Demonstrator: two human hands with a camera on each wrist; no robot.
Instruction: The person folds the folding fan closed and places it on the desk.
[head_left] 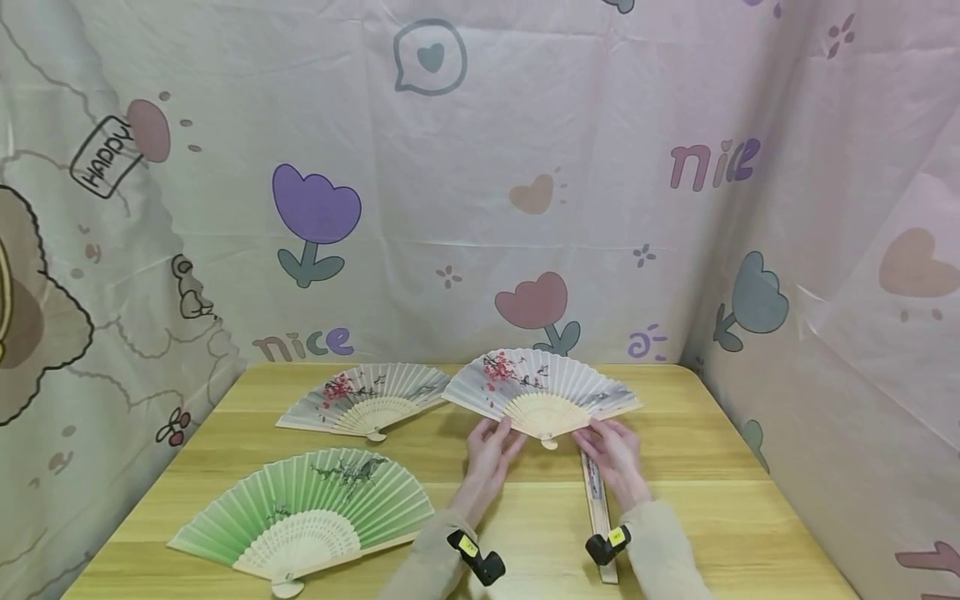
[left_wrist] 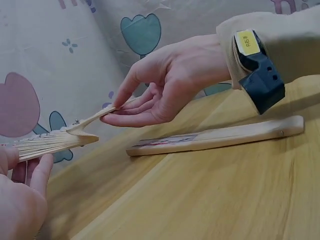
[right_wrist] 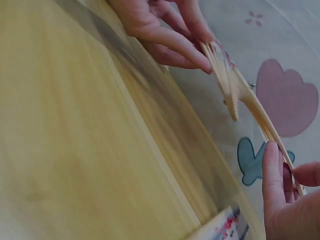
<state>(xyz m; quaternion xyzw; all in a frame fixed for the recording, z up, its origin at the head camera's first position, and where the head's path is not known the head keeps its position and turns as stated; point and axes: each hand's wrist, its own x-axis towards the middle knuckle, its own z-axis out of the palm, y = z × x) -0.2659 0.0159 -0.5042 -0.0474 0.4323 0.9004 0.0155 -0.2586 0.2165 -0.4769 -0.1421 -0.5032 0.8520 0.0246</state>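
An unfolded white-grey fan (head_left: 551,392) with red blossoms is held up near the back of the table, its pivot end toward me. My left hand (head_left: 491,462) pinches its left outer rib. On the opposite rib, the thumb and fingers of my right hand (head_left: 617,457) pinch it, as the left wrist view also shows. Pale slats (left_wrist: 55,142) fan out from the pivot, raised above the tabletop. Beneath my right wrist lies a folded fan (left_wrist: 215,136) with a printed edge, partly covered in the head view by the wrist camera.
A second blossom fan (head_left: 367,400) lies spread at the back left of the wooden table (head_left: 712,500). In front of it is a spread green fan (head_left: 307,500), its right end beside my left sleeve. A printed cloth (head_left: 450,167) hangs behind the table's back edge.
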